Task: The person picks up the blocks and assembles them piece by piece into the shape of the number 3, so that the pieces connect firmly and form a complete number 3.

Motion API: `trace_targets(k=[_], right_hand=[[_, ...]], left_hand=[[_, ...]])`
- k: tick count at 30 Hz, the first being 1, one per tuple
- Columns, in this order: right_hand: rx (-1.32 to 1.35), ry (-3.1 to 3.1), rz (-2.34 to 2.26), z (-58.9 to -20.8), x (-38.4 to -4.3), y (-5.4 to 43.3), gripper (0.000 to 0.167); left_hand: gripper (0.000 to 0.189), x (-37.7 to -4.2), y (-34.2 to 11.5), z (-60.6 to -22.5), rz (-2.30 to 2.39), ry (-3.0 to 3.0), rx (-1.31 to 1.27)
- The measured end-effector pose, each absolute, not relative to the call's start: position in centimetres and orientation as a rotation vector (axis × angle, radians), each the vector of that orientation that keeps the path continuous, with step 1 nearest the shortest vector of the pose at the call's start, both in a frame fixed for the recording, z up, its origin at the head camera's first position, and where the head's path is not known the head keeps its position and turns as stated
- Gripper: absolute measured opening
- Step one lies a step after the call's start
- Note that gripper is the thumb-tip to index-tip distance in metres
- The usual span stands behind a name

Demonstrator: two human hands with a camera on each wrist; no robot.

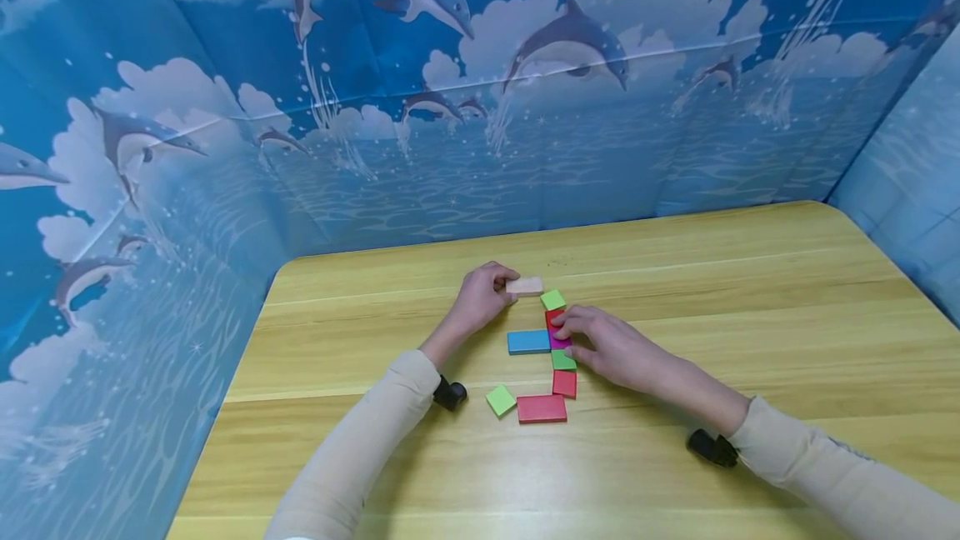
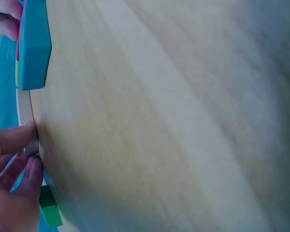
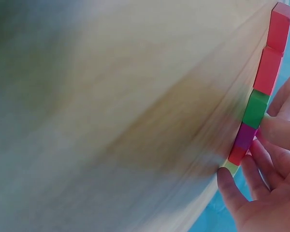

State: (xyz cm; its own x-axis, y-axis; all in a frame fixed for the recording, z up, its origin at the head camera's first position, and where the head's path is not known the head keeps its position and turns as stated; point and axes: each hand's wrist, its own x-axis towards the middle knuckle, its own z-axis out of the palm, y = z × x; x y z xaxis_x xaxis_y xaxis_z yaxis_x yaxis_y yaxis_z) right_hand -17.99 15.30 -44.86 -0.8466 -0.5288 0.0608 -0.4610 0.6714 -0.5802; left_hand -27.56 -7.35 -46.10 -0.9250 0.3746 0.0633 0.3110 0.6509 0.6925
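Observation:
My left hand pinches the left end of a pale wooden block; in the left wrist view its thumb and fingers meet around that end. A light green block sits at the pale block's right end. My right hand lies along a column of blocks, its fingers loosely extended over the red block and purple block. Its thumb touches the green block in the right wrist view. A blue block adjoins the column's left side.
Below the column lie a red square block, a longer red block and a turned light green block. Another green block shows beside the left hand in the left wrist view. A dolphin-printed curtain borders the wooden table.

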Motion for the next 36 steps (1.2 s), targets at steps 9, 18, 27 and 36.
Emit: trace_targets(k=[9,18,27,36], right_hand=[[-0.826,2.784,-0.888,-44.72,-17.92,15.31,0.022],[-0.811,2.779,-0.885,-44.81,-17.96,15.25,0.021],[-0.822,2.780,-0.899,-44.94,-18.01,15.36,0.021],[-0.837,2.778,-0.884,-44.92,-17.91,15.51,0.022]], left_hand=[[0.031,-27.32,-7.46,-46.06,1.145,2.765,0.579],[0.030,-27.34,-7.45,-46.24,1.140,2.768,0.586],[0.032,-27.19,-7.48,-46.33,1.154,2.760,0.586],[0.040,-27.04,-7.39,-46.48,1.223,2.745,0.517]])
